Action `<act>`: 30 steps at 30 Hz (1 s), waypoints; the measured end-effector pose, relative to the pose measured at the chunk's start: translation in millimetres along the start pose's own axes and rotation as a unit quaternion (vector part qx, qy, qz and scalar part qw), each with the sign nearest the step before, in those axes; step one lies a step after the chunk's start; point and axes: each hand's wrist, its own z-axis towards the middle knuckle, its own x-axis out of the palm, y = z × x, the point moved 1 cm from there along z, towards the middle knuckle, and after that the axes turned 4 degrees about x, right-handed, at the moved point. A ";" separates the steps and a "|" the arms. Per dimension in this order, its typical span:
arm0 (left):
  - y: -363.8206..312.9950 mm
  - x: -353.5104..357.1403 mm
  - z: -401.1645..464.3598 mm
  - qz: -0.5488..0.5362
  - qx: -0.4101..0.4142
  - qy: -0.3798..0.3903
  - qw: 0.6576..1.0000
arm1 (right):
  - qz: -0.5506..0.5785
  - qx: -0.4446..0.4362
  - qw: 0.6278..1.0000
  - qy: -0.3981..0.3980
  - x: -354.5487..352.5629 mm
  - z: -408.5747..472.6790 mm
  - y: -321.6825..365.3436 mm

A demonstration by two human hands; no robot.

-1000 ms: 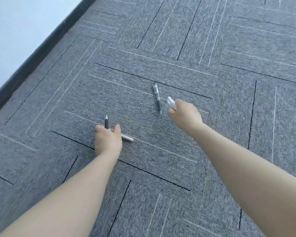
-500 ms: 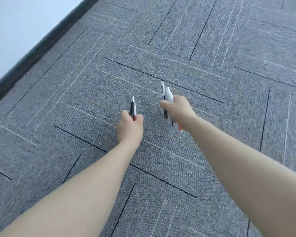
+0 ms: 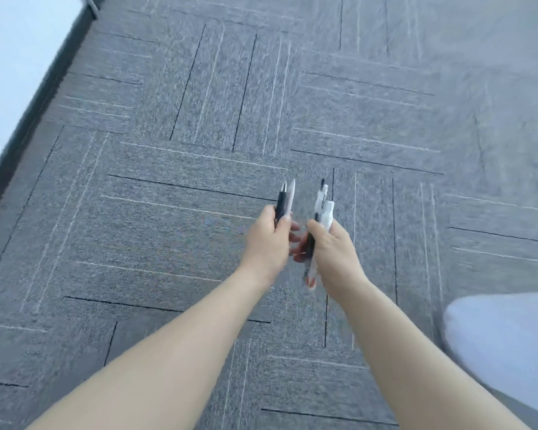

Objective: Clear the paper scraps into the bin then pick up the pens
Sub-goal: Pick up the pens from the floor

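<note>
Both hands are raised above the grey carpet, close together near the middle of the view. My left hand [image 3: 269, 240] grips two pens [image 3: 284, 201], one black and one pale, tips pointing away from me. My right hand [image 3: 333, 252] grips a small bundle of pens [image 3: 322, 206], white and clear ones, with a red end sticking out below the fist. The fingers of the two hands almost touch. No pen lies on the visible carpet. No paper scrap or bin is in view.
Grey carpet tiles [image 3: 199, 119] cover the floor. A white wall [image 3: 16, 57] with a dark skirting strip [image 3: 35, 119] runs along the left. A pale grey cloth-covered shape [image 3: 503, 342], perhaps my knee, sits at the lower right.
Both hands lifted pens off the carpet, rose and came together. The clear pen that lay on the floor is now in my right hand. The view has tilted upward.
</note>
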 end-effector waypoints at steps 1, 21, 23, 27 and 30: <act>-21.1 8.2 -10.9 0.004 0.003 0.012 1.000 | 0.030 -0.003 1.000 -0.009 -6.9 -15.1 14.9; -475.2 210.0 -342.9 0.013 0.231 0.449 0.863 | 0.253 -0.218 0.854 -0.399 -244.8 -456.2 322.5; -493.6 233.6 -391.7 0.004 0.234 0.503 0.832 | 0.250 -0.229 0.816 -0.468 -266.2 -511.8 325.9; -510.2 273.6 -495.9 -0.015 0.219 0.598 0.771 | 0.252 -0.248 0.738 -0.575 -302.9 -614.3 314.9; -507.7 302.8 -566.3 -0.028 0.208 0.645 0.735 | 0.268 -0.255 0.678 -0.636 -332.3 -675.9 293.4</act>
